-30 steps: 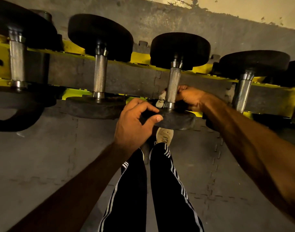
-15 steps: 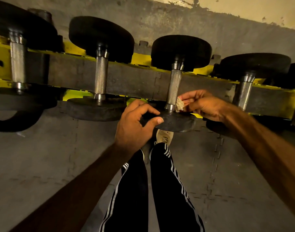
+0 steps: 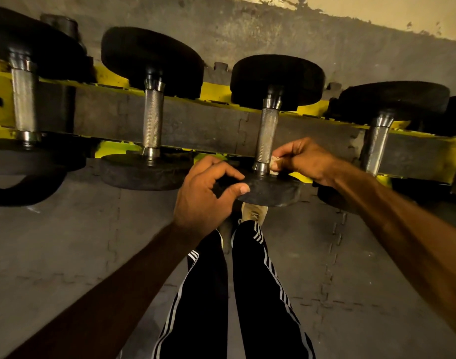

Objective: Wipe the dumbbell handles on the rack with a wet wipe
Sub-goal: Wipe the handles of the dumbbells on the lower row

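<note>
Head view: the right hand (image 3: 307, 159) has unwrapped from the handle (image 3: 267, 136), just right of centre on the rack (image 3: 216, 92), and now pinches the wipe (image 3: 274, 161) at the handle base's 3 o'clock. The left hand (image 3: 203, 195), at 7 o'clock, grips the near plate (image 3: 273, 190). This handle looks nearly finished.

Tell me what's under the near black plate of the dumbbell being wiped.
A tan laced shoe on the grey floor mat shows below the round black rubber plate; the plate covers its toe. The left hand grips the plate's left edge.
</note>
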The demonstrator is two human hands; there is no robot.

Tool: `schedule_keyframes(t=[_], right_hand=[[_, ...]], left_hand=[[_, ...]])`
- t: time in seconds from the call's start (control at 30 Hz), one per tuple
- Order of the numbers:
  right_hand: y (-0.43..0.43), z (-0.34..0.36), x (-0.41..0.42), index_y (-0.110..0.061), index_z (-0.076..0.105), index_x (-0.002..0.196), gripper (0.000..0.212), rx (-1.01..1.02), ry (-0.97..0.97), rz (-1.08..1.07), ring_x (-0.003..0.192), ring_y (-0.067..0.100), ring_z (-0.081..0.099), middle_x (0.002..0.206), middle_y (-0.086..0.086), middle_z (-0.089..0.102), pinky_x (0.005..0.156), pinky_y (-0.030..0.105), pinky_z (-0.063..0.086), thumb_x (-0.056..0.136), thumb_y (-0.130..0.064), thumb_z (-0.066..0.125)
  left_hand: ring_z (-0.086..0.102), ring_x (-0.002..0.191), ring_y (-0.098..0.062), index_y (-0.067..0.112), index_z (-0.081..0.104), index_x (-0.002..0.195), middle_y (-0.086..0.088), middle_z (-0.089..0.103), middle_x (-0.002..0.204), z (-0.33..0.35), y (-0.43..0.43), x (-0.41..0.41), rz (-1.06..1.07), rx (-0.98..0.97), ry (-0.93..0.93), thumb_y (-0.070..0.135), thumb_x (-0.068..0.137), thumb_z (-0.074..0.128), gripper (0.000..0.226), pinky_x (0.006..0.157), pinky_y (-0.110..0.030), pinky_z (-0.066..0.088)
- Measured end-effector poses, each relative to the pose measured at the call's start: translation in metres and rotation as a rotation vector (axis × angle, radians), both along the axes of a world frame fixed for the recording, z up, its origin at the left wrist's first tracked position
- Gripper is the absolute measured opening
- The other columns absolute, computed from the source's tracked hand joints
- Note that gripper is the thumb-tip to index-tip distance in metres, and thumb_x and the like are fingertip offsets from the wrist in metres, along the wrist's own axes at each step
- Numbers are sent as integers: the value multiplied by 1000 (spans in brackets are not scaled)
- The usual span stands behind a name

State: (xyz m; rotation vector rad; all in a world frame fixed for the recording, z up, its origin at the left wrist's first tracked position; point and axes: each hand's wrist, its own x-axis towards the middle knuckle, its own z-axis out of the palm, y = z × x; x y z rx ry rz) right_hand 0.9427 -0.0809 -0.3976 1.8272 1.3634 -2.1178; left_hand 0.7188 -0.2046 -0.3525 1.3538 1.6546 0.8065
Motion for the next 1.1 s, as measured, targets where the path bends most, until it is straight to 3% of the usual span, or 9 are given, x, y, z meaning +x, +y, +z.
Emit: schedule_keyframes(t=[0.07,0.17,0.3,0.5,0.6,0.7,0.8,0.97,1.1], right_hand=[[3,2,-4,-13,73,90,18,16,-29,-3,74,10,69,80,0,74,70,24,57,86,4,68],[4,-4,-11,-10,73,90,18,-4,8,-207,69,11,66,77,2,73,64,25,55,91,4,61],[0,-4,-12,-11,74,101,27,-31,-55,143,87,18,69,94,8,75,85,39,57,90,7,58],[6,15,-4,-20,75,83,23,-27,-52,217,91,15,70,87,0,76,94,38,55,77,2,77],[8,23,-2,-21,76,87,21,-4,-45,253,91,12,70,88,-2,77,89,31,56,78,-2,77],[19,37,2,-21,75,95,17,-66,-32,337,78,-1,66,86,-10,76,66,14,50,87,-7,71],[25,41,6,-18,75,98,14,-158,-8,369,70,0,62,81,-10,75,60,18,48,95,-17,61],[20,23,-6,-16,76,84,15,-144,-125,202,63,9,60,70,-3,74,49,18,45,84,-2,72],[11,12,-21,-19,73,82,20,-56,-220,313,71,10,63,78,-1,71,58,22,50,91,-2,65]], left_hand=[[63,94,-21,19,75,91,5,61,96,0,0,0,7,-2,-1,36,78,75,21,78,-45,54],[63,95,-21,21,74,91,5,61,98,-1,0,0,12,-16,-14,36,78,75,20,78,-46,55],[63,97,-21,23,74,92,6,60,99,-1,1,-2,-7,-38,-12,40,79,74,22,78,-47,54],[62,96,-20,22,74,92,5,60,98,0,3,-3,-21,-41,-25,39,79,74,21,79,-47,54],[62,96,-21,23,73,92,5,60,98,0,3,-3,-18,-35,-29,38,79,74,20,79,-46,54],[62,96,-19,23,73,92,6,60,97,-1,3,-4,-23,-31,-33,39,79,74,21,79,-46,55],[63,95,-19,21,74,92,6,61,97,-1,3,-3,-20,-26,-31,38,79,74,21,79,-46,54],[63,95,-20,22,74,92,5,60,97,-1,3,-3,-13,-27,-38,38,78,75,21,78,-46,54],[63,97,-23,24,73,92,6,60,98,-2,3,-3,-8,-39,-49,39,77,75,21,79,-47,55]])
